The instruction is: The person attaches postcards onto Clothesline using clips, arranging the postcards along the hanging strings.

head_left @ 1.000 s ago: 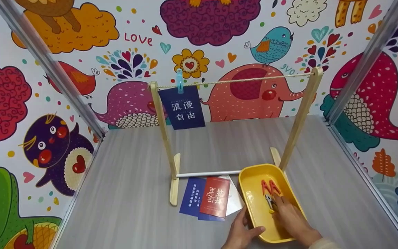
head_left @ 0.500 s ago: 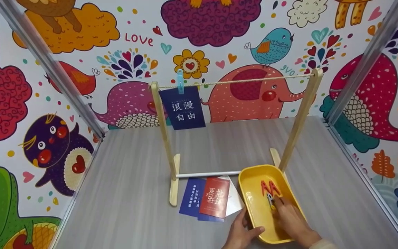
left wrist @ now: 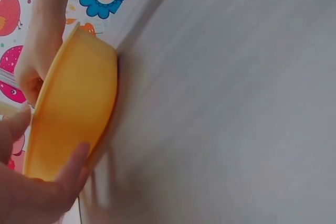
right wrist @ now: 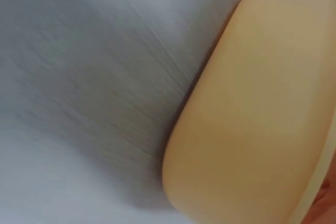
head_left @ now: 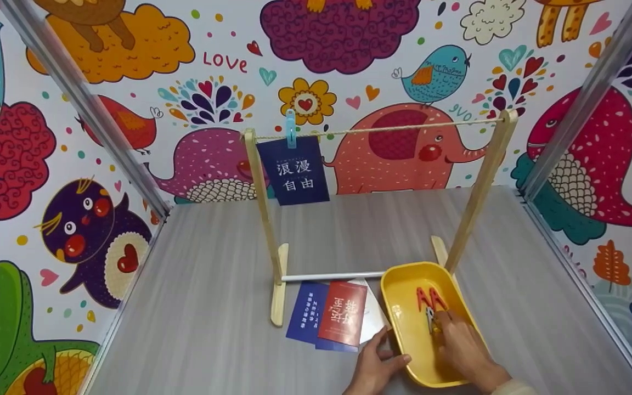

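Note:
My right hand [head_left: 461, 345] is inside the yellow tray [head_left: 394, 307], its fingertips pinching a small yellow clothespin [head_left: 438, 326] that they partly cover. Beside those fingertips lies a pale grey clip [head_left: 430, 319]. Two red clothespins [head_left: 429, 298] sit farther up the tray floor. At the tray's left side is my left hand [head_left: 373, 365], thumb and fingers spread along the outer wall near the rim. In the left wrist view, the left fingers [left wrist: 73, 169] lie against the tray's outside. The right wrist view shows mostly the tray's outer wall [right wrist: 252, 108], with the right fingers hidden.
A wooden frame [head_left: 478, 192] with a rope [head_left: 393, 130] across its top stands behind the tray. From the rope hangs a dark blue card [head_left: 297, 173] under a light blue clothespin [head_left: 291, 130]. A red card [head_left: 342, 315] overlaps blue and white ones left of the tray.
The left thumb has drawn back from over the tray rim to its outer side. The right fingers have shifted slightly among the clips, and the grey clip has turned a little.

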{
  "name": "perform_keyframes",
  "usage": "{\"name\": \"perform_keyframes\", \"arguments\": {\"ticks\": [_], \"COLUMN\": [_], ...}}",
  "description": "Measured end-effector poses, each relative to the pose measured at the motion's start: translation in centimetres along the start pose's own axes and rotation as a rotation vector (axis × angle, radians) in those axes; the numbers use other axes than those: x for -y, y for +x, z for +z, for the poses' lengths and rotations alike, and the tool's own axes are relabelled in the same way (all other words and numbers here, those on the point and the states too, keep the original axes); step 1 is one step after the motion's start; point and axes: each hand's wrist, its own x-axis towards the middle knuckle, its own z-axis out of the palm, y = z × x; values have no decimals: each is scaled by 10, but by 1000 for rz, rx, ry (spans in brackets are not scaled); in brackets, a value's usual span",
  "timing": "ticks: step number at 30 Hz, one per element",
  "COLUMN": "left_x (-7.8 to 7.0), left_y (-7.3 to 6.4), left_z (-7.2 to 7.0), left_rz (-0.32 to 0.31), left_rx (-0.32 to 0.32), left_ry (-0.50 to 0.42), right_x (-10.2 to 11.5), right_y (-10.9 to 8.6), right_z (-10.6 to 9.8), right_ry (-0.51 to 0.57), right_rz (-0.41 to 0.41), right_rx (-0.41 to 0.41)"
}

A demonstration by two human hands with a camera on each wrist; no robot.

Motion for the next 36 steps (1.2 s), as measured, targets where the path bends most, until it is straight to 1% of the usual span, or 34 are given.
{"name": "perform_keyframes", "arguments": {"ticks": [2,5,7,8,9,16,19,22,25,28,30,33,36], "left_x": [0,1,2,1,2,4,4,4,5,4,4,3,3], "left_y": [-1,-3,-3,-3,-3,4,7,9,10,12,13,16,19], "left_z": [-3,-6,-9,-11,-13,-33,-40,-46,-52,-57,-60,-65,-70], "left_rz": [19,58,75,78,88,177,207,220,237,237,239,237,228], "left_rx": [-18,-34,-40,-41,-50,-155,-192,-241,-300,-359,-401,-451,-486], "left_ry": [12,-11,-28,-39,-31,65,105,155,189,228,273,350,399], "right_x": [2,6,8,10,11,25,31,37,43,50,55,62,68], "right_y": [0,1,1,1,1,1,0,0,1,2,3,3,3], "right_z": [-1,-4,-5,-6,-7,-16,-18,-20,-23,-28,-32,-38,-44], "right_ry": [19,37,38,38,47,178,210,250,334,409,453,482,511], "right_rz": [7,14,1,-8,-20,-117,-183,-241,-287,-322,-346,-352,-350], "right_rx": [3,2,-16,-34,-56,-208,-302,-389,-433,-455,-468,-483,-493]}}
